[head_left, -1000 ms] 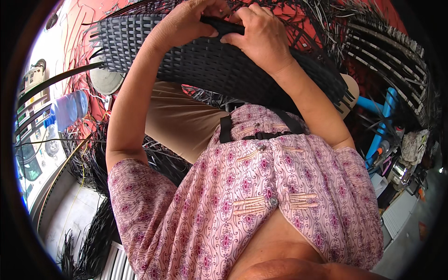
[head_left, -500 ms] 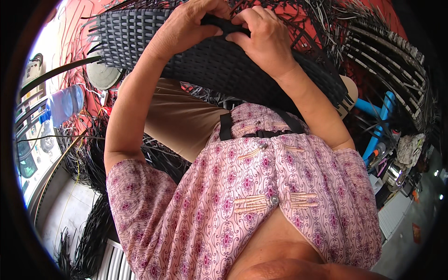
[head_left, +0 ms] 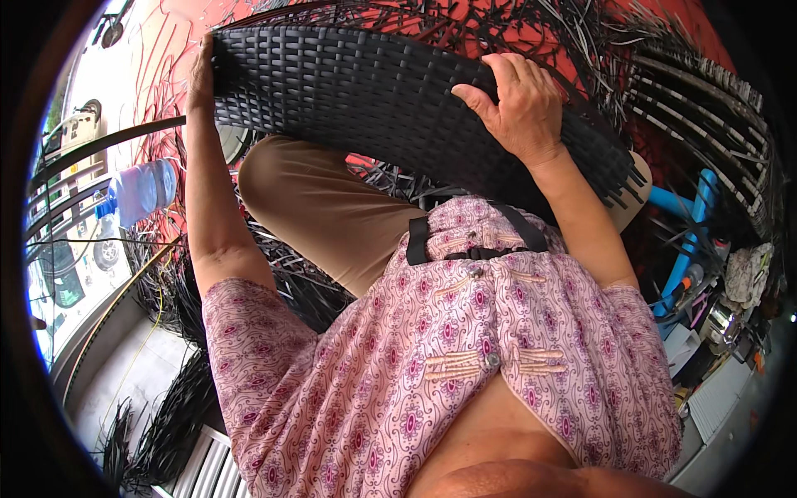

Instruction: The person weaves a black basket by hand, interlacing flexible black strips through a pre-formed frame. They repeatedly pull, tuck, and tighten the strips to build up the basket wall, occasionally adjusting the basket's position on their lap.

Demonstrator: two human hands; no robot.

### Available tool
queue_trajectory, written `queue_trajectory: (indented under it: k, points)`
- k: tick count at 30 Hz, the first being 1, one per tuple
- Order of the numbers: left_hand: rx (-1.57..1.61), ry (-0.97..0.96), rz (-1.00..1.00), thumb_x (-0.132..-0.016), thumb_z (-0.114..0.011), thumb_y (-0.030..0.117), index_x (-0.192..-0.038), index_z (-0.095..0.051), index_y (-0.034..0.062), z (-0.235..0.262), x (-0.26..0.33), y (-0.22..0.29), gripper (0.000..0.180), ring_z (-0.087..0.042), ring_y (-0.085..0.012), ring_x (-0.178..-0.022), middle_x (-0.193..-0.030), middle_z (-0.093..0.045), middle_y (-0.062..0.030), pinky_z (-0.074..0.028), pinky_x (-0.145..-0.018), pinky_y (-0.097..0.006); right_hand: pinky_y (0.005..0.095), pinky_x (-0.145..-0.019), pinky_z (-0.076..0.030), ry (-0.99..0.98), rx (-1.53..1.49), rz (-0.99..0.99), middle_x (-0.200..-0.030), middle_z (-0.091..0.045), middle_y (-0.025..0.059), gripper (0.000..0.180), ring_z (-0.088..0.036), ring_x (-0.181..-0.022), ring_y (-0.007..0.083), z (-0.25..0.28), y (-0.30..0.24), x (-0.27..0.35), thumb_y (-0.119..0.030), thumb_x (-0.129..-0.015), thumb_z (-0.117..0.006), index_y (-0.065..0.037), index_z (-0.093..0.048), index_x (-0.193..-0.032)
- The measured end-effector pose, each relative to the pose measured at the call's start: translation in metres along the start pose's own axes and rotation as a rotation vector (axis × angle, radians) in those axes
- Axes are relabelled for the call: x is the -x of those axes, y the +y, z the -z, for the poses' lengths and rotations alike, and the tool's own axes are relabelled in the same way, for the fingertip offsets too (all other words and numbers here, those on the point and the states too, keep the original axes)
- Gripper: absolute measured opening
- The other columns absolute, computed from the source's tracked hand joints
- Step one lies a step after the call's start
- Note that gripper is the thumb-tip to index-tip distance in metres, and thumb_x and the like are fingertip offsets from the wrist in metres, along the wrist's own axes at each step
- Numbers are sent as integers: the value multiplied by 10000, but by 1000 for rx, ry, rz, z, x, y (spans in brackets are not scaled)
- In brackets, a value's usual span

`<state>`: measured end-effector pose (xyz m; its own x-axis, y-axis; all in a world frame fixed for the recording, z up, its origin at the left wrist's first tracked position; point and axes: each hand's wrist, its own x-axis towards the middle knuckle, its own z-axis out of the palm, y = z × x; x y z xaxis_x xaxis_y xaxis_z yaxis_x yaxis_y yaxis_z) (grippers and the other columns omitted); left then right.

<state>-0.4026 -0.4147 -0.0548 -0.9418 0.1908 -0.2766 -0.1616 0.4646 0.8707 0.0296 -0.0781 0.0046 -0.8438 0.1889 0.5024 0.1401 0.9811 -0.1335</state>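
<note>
Woven black panel (head_left: pixel 374 100) lies across the upper middle of the head view, above the person's lap; its long upper edge bows and slopes down to the right. Left hand (head_left: pixel 202 79) is at the panel's left end, touching it and seen nearly edge-on; cannot tell whether the fingers curl round behind. Right hand (head_left: pixel 525 106) lies open on the panel right of centre, thumb stretched out leftward over the weave, fingers up at the top edge. Loose strip ends (head_left: pixel 624 184) stick out at the right end, in front of a beige rounded piece (head_left: pixel 644 171). Below the panel: a bent knee in brown trousers (head_left: pixel 324 207), patterned pink shirt (head_left: pixel 448 332), black strap (head_left: pixel 418 241) with buckle. Beyond it, tangled black strips (head_left: pixel 573 37) over a red surface (head_left: pixel 693 21). Upper right, a curved bundle with black-and-white bands (head_left: pixel 701 116); below that, blue tubing (head_left: pixel 704 195) and a shiny metal container (head_left: pixel 724 322). Far left, a clear bluish bottle (head_left: pixel 148 192) on its side. Lower left, more black strips (head_left: pixel 166 423) near white slats (head_left: pixel 214 465).
</note>
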Motion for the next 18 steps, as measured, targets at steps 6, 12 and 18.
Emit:
queue_trajectory:
  k: [6, 12, 18]
  points:
    - [8, 140, -182, -925, -638, 656, -1229, -708, -29, -16, 4, 20, 752, -641, -196, -1074, -1177, -719, -119, -489, -949, -356, 429, -667, -586, 21, 5, 35, -819, -685, 114, 611, -712, -752, 319, -8, 53, -34, -679, -904, -609, -70, -640, -886]
    - [243, -16, -222, -891, -789, 441, -1108, -740, 10, -101, 64, 57, 485, -671, -141, -828, -993, -744, -61, -534, -775, -299, 456, -760, -554, -55, -23, -22, -867, -685, 151, 421, -694, -865, 366, 22, 158, -56, -469, -976, -629, -63, -711, -893]
    - [231, 79, -254, -888, -803, 424, -1183, -647, -92, -185, 170, 54, 615, -635, -205, -973, -1107, -704, -132, -514, -877, -347, 436, -783, -534, -65, -29, -48, -868, -675, 108, 397, -677, -865, 332, 61, 227, -8, -443, -984, -584, -87, -708, -859]
